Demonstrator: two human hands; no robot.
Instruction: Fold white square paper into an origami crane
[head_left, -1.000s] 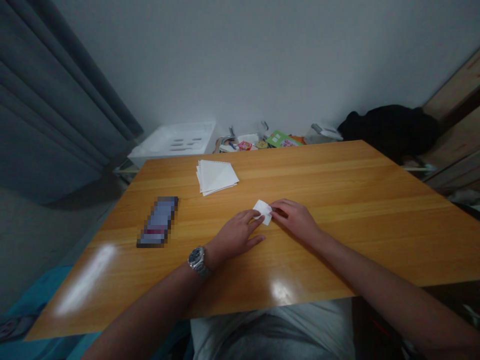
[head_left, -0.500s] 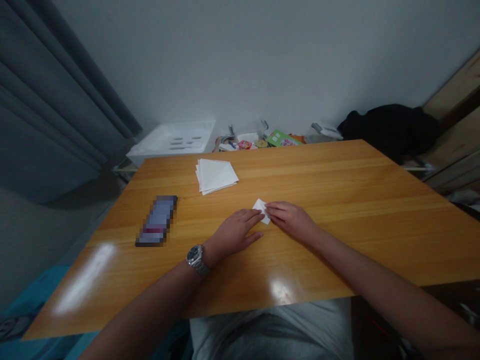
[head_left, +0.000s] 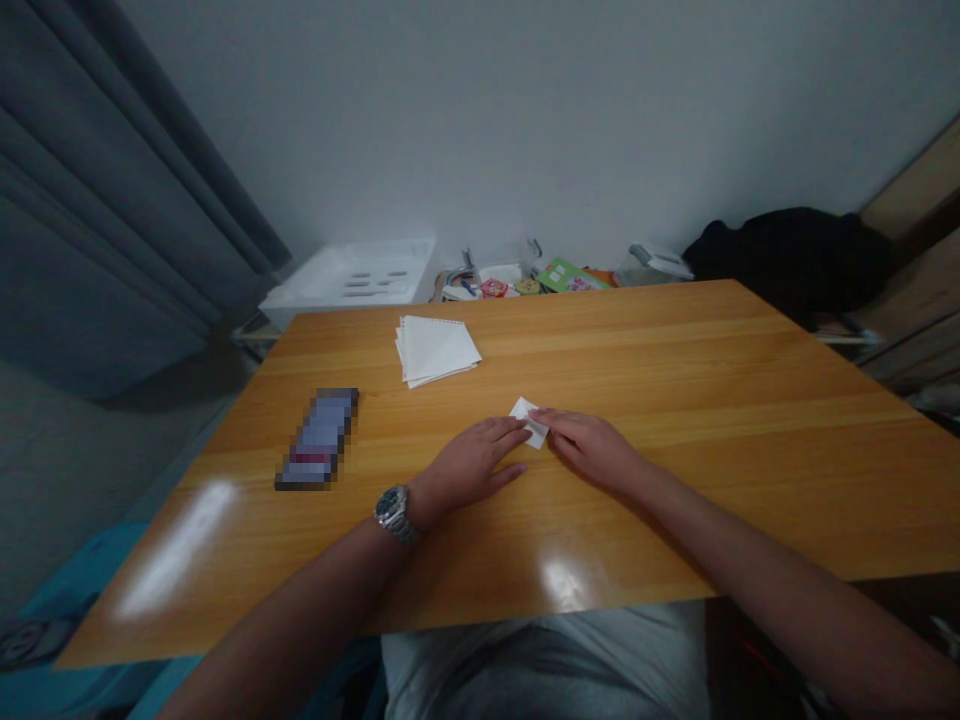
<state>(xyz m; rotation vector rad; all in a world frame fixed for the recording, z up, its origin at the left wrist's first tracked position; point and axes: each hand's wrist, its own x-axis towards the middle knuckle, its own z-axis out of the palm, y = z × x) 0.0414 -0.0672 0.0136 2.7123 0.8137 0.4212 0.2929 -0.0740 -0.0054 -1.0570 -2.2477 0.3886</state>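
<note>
Right hand [head_left: 589, 445] fingertips have moved from the small paper square's [head_left: 538, 437] edge onto it. Both forearms [head_left: 735, 550] slant inward. The left hand [head_left: 472, 465] lies flat on the square, thumb spread; the right's fingers bunch narrowly, their grip hidden. Left of the hands sits a pixelated phone [head_left: 318, 440]; beyond, stacked sheets [head_left: 437, 350]. Rightward, the table [head_left: 735, 400] stretches wide.
</note>
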